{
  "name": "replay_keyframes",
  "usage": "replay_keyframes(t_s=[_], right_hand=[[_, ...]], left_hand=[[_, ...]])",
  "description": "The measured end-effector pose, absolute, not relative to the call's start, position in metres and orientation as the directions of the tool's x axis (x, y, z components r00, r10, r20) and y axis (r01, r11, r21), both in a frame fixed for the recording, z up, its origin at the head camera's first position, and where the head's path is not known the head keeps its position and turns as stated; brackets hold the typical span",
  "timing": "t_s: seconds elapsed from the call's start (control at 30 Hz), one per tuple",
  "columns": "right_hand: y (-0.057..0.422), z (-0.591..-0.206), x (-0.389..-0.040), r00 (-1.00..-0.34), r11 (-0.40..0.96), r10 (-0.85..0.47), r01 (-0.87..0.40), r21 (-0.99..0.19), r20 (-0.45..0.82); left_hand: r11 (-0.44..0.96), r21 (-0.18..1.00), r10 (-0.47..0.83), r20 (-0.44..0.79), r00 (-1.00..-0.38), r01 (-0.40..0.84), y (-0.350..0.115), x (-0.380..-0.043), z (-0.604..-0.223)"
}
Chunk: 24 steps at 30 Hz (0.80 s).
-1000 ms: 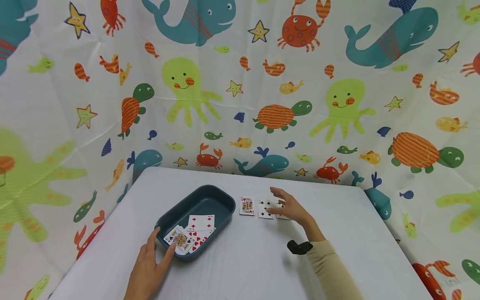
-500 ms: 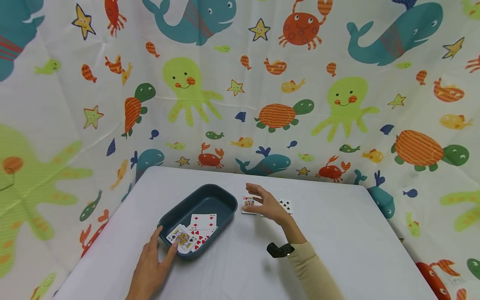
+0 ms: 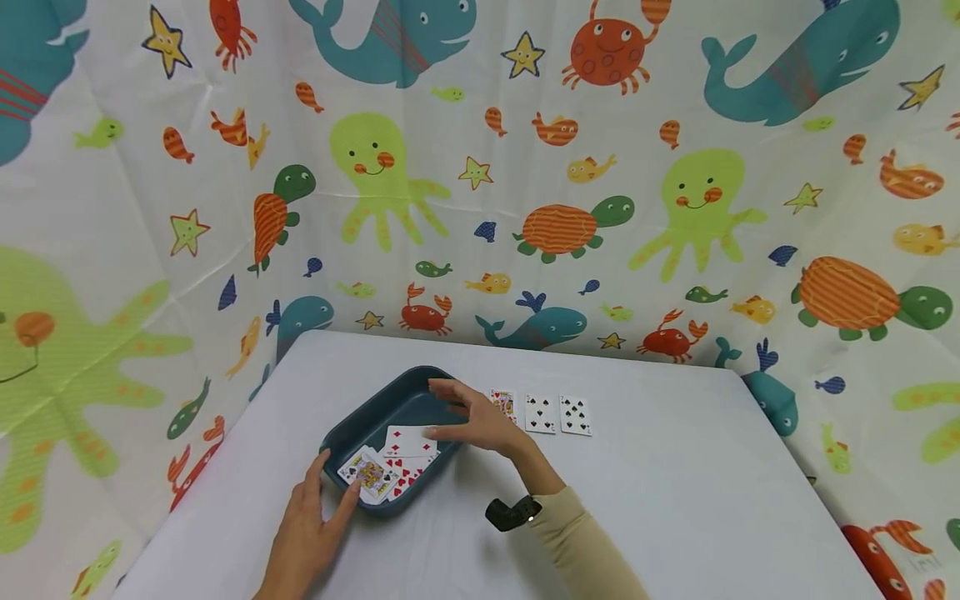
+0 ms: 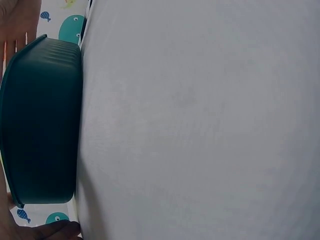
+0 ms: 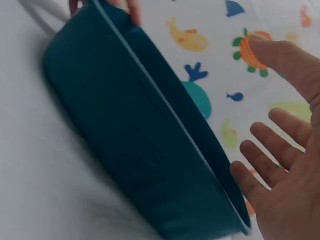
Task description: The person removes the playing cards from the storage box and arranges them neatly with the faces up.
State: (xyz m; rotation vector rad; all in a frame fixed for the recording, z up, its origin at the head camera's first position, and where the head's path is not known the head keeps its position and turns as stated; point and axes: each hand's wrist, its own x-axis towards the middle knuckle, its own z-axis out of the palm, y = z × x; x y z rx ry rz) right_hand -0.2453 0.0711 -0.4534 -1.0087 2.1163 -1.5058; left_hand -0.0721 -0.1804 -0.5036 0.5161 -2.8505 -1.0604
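A dark teal tray (image 3: 335, 435) stands on the table in the head view. Several playing cards lie at its near end: a face card (image 3: 372, 475), a diamond card (image 3: 400, 440) and a heart card (image 3: 408, 473). My left hand (image 3: 306, 525) holds the tray's near-left corner, thumb at the near rim and fingers along the left side. Above the tray's right rim is my right hand (image 3: 480, 421), its fingers spread and holding nothing. The right wrist view shows the right palm (image 5: 292, 192) beside the tray's outer wall (image 5: 135, 140).
To the right of the tray, a face card (image 3: 504, 403), a spade card (image 3: 540, 414) and another spade card (image 3: 575, 415) lie in a row. A white cloth (image 3: 675, 483) covers the table. Behind it hangs a curtain (image 3: 450, 225) printed with sea animals.
My right hand has travelled left, from over the spade cards, past the face card, to the tray. The left hand stays at the tray's corner. The cards stay in their places.
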Motion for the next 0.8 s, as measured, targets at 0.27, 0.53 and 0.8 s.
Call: replay_keyframes(t_s=[0.27,0.53,0.8], right_hand=[[0.027,-0.458,-0.231,-0.551,0.334,-0.834,-0.549,-0.766,0.032],[-0.002,-0.464,-0.229,-0.473,0.338,-0.881,-0.596,-0.729,-0.022],[-0.018,-0.471,-0.229,-0.461,0.389,-0.882,-0.590,-0.707,-0.100]], left_hand=[[0.713,0.642,-0.322,-0.056,-0.945,-0.281,-0.182,-0.075,-0.505],[0.720,0.645,-0.308,-0.034,-0.951,-0.256,-0.184,-0.075,-0.506],[0.720,0.655,-0.299,-0.007,-0.954,-0.230,-0.185,-0.075,-0.508]])
